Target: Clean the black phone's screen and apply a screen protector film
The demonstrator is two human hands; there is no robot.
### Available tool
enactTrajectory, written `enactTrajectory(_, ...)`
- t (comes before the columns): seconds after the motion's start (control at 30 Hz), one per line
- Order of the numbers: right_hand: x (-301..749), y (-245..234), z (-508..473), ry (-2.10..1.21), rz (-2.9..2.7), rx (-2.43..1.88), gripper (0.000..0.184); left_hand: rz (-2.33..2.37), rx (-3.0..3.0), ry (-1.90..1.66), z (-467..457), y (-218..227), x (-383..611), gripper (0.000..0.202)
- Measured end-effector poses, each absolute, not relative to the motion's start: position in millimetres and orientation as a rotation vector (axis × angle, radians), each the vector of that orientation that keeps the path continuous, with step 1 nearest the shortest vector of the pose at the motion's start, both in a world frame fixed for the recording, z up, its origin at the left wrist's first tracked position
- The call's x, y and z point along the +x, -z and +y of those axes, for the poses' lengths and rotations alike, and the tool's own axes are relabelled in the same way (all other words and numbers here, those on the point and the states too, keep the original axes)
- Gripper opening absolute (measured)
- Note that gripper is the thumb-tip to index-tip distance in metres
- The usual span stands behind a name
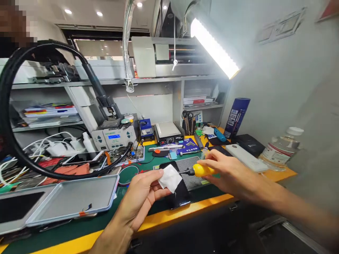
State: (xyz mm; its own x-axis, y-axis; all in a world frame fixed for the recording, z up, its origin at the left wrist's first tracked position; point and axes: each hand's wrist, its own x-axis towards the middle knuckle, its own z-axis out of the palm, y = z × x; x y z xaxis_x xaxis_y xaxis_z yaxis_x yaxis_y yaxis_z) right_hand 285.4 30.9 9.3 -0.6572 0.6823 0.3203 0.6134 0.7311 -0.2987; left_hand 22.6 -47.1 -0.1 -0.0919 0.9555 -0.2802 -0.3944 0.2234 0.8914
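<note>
My left hand (144, 192) pinches a small white wipe (171, 179) between thumb and fingers, above a black phone (177, 199). In my right hand (224, 169) is a yellow-bodied tool (202, 170) with a black collar and thin tip. Its tip points left and meets the edge of the wipe; whether it presses on it, I cannot tell. The phone lies near the front edge of the bench, partly hidden by the wipe and my left hand. A grey perforated mat (192, 164) spreads behind and to the right of the phone.
A pale tray (87, 197) lies open at left, under a looping black hose (16, 148). Behind stand a grey rework station (113, 135) and a flat heating plate (168, 129). A white phone-like slab (246, 157) and a clear liquid bottle (280, 151) sit at right.
</note>
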Motion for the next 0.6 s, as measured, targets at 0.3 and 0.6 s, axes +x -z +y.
enactTrajectory(0.3, 330.8, -13.1, 153.1, -0.617, -1.737, -1.617, 0.035, 1.232, 0.627, -1.293, -40.1, -5.0, 9.5, 0.014)
enactTrajectory(0.6, 291.3, 6.0, 217.7, -0.494, -1.767, -1.776, 0.033, 1.237, 0.679, -1.265, -31.5, -6.7, 12.5, 0.013)
